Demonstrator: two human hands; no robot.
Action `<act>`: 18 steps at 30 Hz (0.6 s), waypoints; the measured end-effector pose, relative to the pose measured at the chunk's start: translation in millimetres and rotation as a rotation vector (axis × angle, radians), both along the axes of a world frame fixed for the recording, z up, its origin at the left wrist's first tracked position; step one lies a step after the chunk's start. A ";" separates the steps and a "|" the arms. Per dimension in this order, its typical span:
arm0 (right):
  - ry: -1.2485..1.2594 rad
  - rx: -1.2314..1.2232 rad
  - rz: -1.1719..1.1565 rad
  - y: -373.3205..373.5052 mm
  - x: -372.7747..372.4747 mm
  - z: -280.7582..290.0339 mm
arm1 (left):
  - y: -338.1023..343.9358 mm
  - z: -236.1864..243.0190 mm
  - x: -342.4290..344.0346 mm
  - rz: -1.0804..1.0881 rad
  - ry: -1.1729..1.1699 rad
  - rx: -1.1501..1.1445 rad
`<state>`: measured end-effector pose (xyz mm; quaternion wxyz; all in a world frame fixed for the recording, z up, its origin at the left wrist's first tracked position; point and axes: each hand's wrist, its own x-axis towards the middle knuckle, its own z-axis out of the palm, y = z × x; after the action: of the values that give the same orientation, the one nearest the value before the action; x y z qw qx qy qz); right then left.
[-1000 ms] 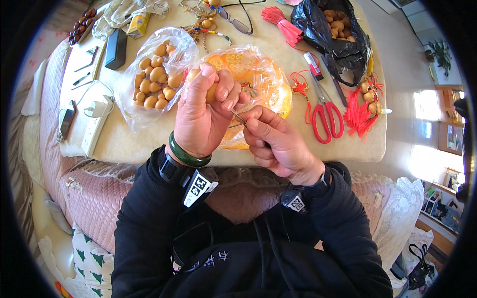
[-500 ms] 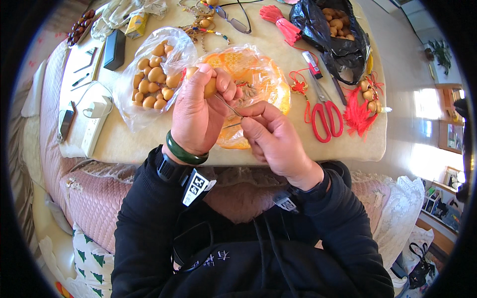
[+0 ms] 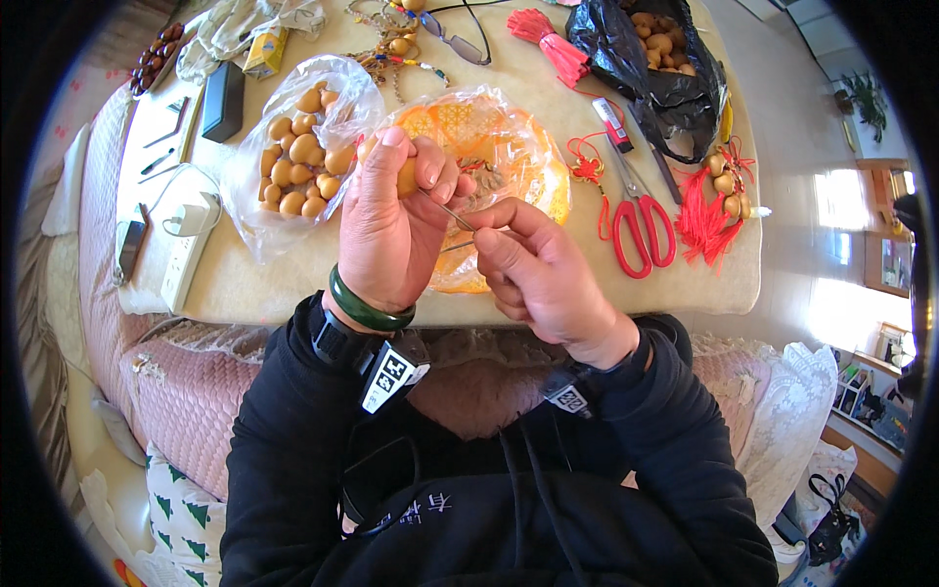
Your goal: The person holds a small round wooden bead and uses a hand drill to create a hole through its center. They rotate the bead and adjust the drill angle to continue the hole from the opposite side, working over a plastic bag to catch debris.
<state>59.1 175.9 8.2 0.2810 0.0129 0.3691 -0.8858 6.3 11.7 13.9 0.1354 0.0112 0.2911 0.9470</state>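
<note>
My left hand point(image 3: 391, 235), with a green bangle at the wrist, is closed around a small tan gourd point(image 3: 407, 179). My right hand point(image 3: 533, 274) pinches a thin metal tool point(image 3: 451, 214) that reaches up to the gourd; whether its tip is inside is hidden. Both hands are over an orange tray point(image 3: 528, 147) lined with clear plastic, with small scraps in it. Left of them lies a clear bag of several little gourds point(image 3: 303, 152). Red-handled scissors point(image 3: 639, 235) lie to the right, near a red knotted cord point(image 3: 589, 171).
A black bag of gourds point(image 3: 665, 98), red tassels point(image 3: 702, 220), a red bundle point(image 3: 548, 49), sunglasses point(image 3: 460, 44) and beaded cords point(image 3: 401, 59) surround the work. A dark case point(image 3: 223, 101) and a white power strip point(image 3: 186, 264) sit on the left of the table point(image 3: 724, 289).
Over the last second both hands have shifted slightly leftward, the left one also slightly down, still holding the gourd and tool. The change since half a second ago is very small.
</note>
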 end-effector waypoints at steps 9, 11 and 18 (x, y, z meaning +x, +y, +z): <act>0.042 0.205 -0.057 -2.0 8.7 8.1 | -5.5 -1.0 -3.4 -0.105 0.064 0.108; -0.194 -0.084 0.023 1.6 4.6 10.6 | -4.2 0.2 -3.8 -0.108 0.084 0.116; 0.865 0.976 -0.372 -12.5 5.4 -3.7 | 5.4 3.3 0.5 0.120 -0.133 -0.187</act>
<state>64.5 163.4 4.5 -0.0872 -0.1540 0.7974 -0.5769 6.8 17.2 17.2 0.0982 -0.0819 0.3685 0.9208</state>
